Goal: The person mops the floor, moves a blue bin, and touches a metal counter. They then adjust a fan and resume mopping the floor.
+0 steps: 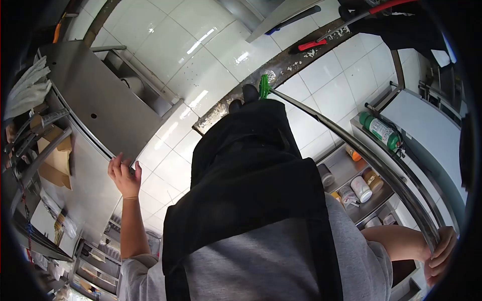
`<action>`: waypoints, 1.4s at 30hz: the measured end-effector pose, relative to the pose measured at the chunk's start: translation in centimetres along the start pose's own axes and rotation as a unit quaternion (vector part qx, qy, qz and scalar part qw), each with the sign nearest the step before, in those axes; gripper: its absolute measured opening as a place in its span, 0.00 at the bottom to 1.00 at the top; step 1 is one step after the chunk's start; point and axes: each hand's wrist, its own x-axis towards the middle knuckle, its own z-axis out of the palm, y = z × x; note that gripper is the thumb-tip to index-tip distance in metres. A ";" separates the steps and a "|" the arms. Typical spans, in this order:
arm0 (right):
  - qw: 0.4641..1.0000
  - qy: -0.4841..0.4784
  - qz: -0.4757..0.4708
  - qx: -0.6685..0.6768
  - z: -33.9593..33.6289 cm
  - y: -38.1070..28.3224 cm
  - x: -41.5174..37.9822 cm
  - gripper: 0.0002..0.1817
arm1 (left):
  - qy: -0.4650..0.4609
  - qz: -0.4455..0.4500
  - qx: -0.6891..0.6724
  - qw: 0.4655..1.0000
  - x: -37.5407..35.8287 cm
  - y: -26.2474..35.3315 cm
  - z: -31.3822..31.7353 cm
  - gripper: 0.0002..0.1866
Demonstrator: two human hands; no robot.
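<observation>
My right hand [441,258], at the lower right, is wrapped round the upper end of a long metal pole. The pole slants down to the floor, where it ends in a narrow green head [264,86], so it looks like a floor squeegee [346,134]. That head stands by the tip of my dark shoe [249,93], over a worn drain strip [221,111]. On the other side, my left hand [125,175] is at the edge of a stainless steel counter [100,90], thumb and fingers apart, with nothing in it.
A second pole with a red fitting [312,45] reaches in at the top right, beside a person in dark clothes [409,32]. Shelves with jars [360,188] and a green-and-white bottle [379,130] stand on the right. White floor tiles [211,65] look wet. A cardboard box [56,158] lies left.
</observation>
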 end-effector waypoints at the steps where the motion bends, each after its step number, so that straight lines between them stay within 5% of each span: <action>1: 1.000 0.007 -0.008 0.006 0.0 0.1 -0.1 0.05 | 0.003 0.003 0.003 1.000 0.0 -0.1 0.1 0.15; 11: 0.996 0.065 0.014 -0.065 1.9 0.6 -1.4 0.07 | 0.000 0.011 0.007 1.000 0.2 -0.3 0.2 0.15; 12: 0.993 0.046 -0.011 0.107 -1.3 0.1 -2.4 0.08 | 0.006 0.012 0.008 1.000 0.2 -0.2 0.3 0.15; 13: 0.993 0.046 -0.012 0.109 -0.8 0.1 -2.3 0.08 | 0.009 0.011 0.008 1.000 0.1 -0.2 0.1 0.15; 15: 0.995 0.100 -0.004 -0.021 0.1 0.4 -1.9 0.08 | 0.008 0.008 0.007 1.000 0.0 -0.2 0.0 0.15; 22: 0.995 -0.013 0.028 0.099 2.0 -1.6 -3.8 0.08 | 0.035 0.010 -0.008 0.999 -0.1 -0.2 0.0 0.14; 30: 0.999 -0.030 0.003 0.029 3.1 -8.3 -5.7 0.08 | 0.082 0.005 0.003 0.997 -0.5 0.6 -0.1 0.18; 31: 0.993 -0.102 0.009 0.054 6.3 -8.5 -5.3 0.09 | 0.108 -0.009 0.008 0.994 -0.8 1.1 -0.1 0.20; 33: 0.964 -0.246 0.022 0.103 10.8 -9.8 -4.9 0.10 | 0.205 -0.015 -0.037 0.978 -1.6 4.4 0.0 0.28; 36: 0.967 -0.208 -0.020 0.146 10.3 -17.2 -7.2 0.12 | 0.197 0.056 -0.183 0.961 -4.2 13.4 2.5 0.32; 37: 0.941 -0.288 0.008 0.179 8.4 -20.8 -7.5 0.12 | 0.115 0.059 -0.300 0.945 -5.2 17.5 4.0 0.31; 39: 0.940 -0.275 -0.032 0.199 10.3 -20.9 -10.2 0.12 | -0.065 0.077 -0.465 0.880 -7.4 26.1 5.7 0.33; 42: 0.941 -0.275 -0.041 0.192 10.2 -24.5 -14.5 0.12 | -0.147 0.124 -0.498 0.845 -11.4 36.8 10.9 0.47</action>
